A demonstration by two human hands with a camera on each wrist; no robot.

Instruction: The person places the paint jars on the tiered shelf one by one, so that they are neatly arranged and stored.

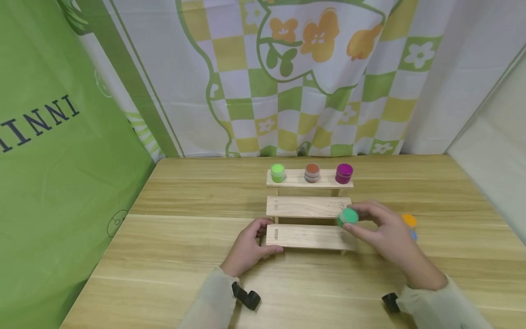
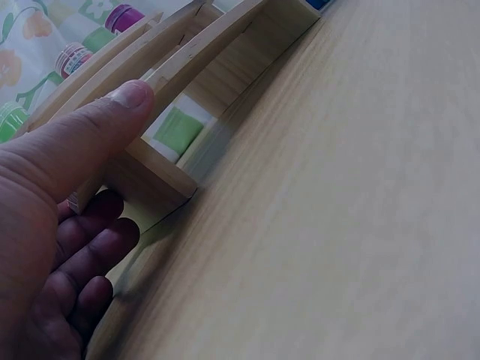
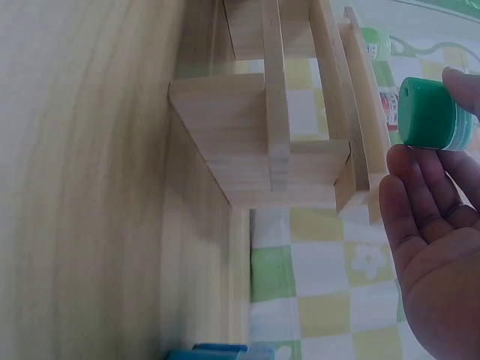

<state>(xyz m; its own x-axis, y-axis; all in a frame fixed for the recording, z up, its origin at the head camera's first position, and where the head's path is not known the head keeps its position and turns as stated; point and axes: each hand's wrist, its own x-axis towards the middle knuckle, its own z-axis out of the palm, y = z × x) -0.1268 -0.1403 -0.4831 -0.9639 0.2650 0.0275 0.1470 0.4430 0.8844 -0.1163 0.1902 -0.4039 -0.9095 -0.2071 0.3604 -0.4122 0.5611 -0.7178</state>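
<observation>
A three-tier wooden display stand (image 1: pixel 308 207) stands on the table. My left hand (image 1: pixel 249 244) grips the left end of its lowest step; the thumb (image 2: pixel 129 96) lies along the front, and the other fingers curl in by the side support. Between thumb and fingertips, my right hand (image 1: pixel 388 235) pinches a small green jar (image 1: pixel 348 217), held above the right end of the stand near the middle step. The top step carries a light green jar (image 1: pixel 277 173), an orange-brown jar (image 1: pixel 312 173) and a purple jar (image 1: pixel 344 173).
Partly hidden behind my right hand, an orange jar (image 1: pixel 409 220) and a blue jar (image 1: pixel 413 235) sit on the wooden table (image 1: pixel 185 246). A patterned curtain (image 1: pixel 287 109) hangs along the back edge, with green cloth (image 1: pixel 61 173) at the left.
</observation>
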